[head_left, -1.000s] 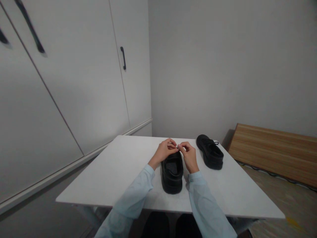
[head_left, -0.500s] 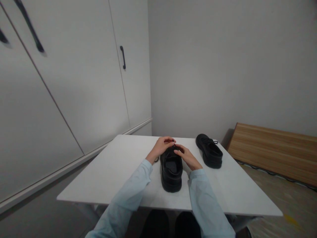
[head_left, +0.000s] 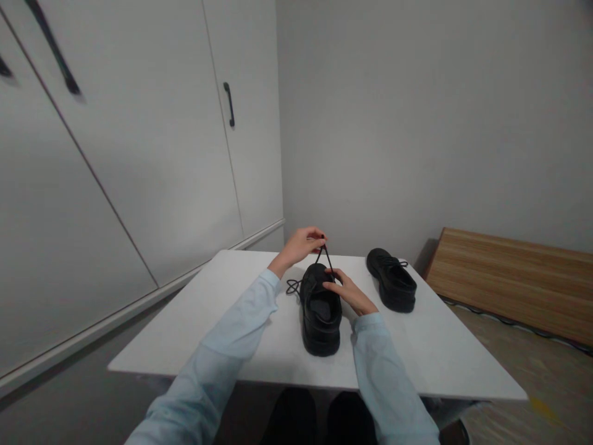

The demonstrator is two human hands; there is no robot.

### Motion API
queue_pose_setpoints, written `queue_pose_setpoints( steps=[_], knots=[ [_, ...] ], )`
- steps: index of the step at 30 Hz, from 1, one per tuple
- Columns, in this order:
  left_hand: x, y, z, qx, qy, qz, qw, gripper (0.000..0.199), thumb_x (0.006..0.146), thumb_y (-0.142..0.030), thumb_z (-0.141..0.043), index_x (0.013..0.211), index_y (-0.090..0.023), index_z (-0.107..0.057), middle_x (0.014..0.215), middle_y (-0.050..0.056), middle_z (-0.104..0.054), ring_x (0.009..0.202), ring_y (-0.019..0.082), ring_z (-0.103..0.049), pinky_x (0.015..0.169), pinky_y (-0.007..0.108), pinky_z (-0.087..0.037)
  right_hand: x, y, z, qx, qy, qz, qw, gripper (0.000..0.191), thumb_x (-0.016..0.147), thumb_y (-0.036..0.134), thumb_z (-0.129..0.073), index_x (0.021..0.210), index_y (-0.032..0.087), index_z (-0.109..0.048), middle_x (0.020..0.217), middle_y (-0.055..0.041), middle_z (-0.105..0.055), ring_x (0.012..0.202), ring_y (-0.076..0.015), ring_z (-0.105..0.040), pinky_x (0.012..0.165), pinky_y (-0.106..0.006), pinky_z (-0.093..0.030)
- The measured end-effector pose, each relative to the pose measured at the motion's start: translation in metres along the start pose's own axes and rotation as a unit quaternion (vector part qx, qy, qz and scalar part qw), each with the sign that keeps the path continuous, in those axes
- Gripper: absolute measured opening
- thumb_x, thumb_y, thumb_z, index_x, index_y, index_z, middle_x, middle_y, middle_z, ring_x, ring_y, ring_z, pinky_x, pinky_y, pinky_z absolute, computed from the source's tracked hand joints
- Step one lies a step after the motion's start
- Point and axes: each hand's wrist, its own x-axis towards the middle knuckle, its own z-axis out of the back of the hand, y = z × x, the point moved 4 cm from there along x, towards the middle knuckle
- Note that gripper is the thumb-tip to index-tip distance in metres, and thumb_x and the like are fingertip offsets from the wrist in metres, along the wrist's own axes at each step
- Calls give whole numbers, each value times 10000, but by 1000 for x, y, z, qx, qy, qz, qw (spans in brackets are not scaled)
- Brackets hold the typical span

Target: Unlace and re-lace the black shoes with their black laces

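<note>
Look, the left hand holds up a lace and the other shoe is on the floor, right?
The place is wrong: the other shoe is on the table, as the head view shows. The left hand holds up a lace.

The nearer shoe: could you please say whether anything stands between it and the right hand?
Nothing visible does; the right hand is at the nearer shoe, and the other shoe stands apart to the right.

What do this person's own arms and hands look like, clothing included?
The left sleeve and right sleeve are pale blue, plain, wrinkled and wrist-length. The left hand and right hand are bare, without gloves.
</note>
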Motion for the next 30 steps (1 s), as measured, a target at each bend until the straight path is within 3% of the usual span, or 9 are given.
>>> queue_pose_setpoints(
  steps=[6, 13, 30],
  knots=[
    [15, -40, 10, 24, 3, -33, 999, 122, 762, -207, -648, 818, -121, -583, 805, 38, -636, 735, 117, -639, 660, 257, -532, -1, 0, 0, -10, 13, -2, 1000, 478, 664, 415, -709, 1078, 210, -587, 1209, -82, -593, 1151, -266, -528, 1026, -418, -372],
    [26, -75, 10, 76, 19, -67, 995, 74, 773, -159, -639, 814, -115, -594, 782, 36, -632, 725, 114, -633, 683, 281, -547, -2, -1, 0, -1, 26, -9, 1000, 479, 679, 415, -704, 1089, 216, -556, 1244, -84, -560, 1148, -251, -525, 1019, -407, -380],
    [37, -151, 31, 149, -29, -125, 981, 59, 786, -128, -607, 843, -120, -596, 802, 27, -626, 797, 126, -637, 794, 347, -539, -2, -1, 0, -3, 27, -7, 1000, 479, 675, 416, -700, 1075, 220, -523, 1229, -91, -553, 1152, -249, -523, 1027, -416, -367]
  ],
)
